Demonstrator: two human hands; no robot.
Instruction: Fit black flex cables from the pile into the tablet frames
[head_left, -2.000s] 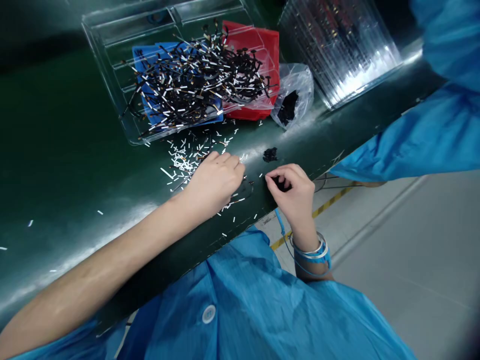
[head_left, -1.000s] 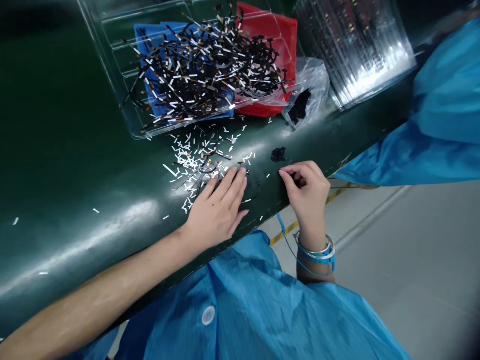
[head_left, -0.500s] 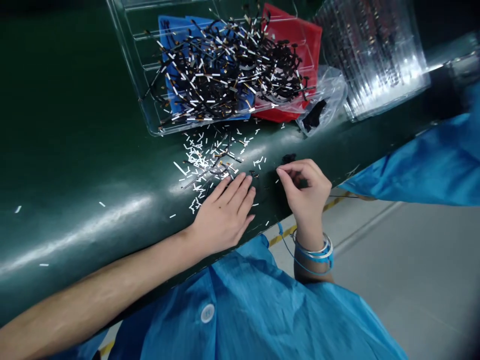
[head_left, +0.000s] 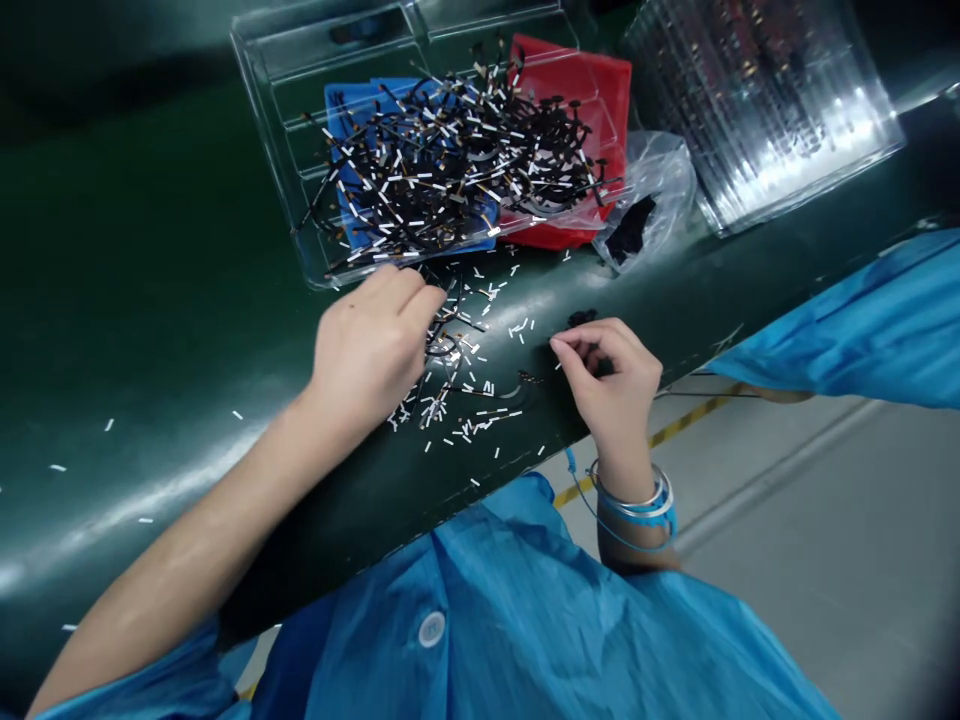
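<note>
My left hand (head_left: 367,345) lies knuckles-up on the green belt (head_left: 150,300), fingers curled down onto loose black strips and white tabs (head_left: 465,390) just in front of a clear plastic tray (head_left: 300,255). Its fingertips are hidden, so I cannot see whether they hold a strip. The tray carries a heap of black flex strips with white ends (head_left: 457,170). My right hand (head_left: 615,385) rests at the belt's near edge, thumb and forefinger pinched together with something small and dark inside. A little black clump (head_left: 581,318) lies just beyond it.
Blue (head_left: 341,100) and red (head_left: 600,90) sheets lie under the tray. A clear bag of black bits (head_left: 645,215) and a stack of clear trays (head_left: 757,100) sit at the back right. Another person's blue sleeve (head_left: 862,320) reaches in from the right. My right wrist wears a blue strap (head_left: 637,505).
My left hand has gone from lying flat near the belt's edge to farther up and left, fingers curled, next to the tray. My right hand has stayed pinched in place.
</note>
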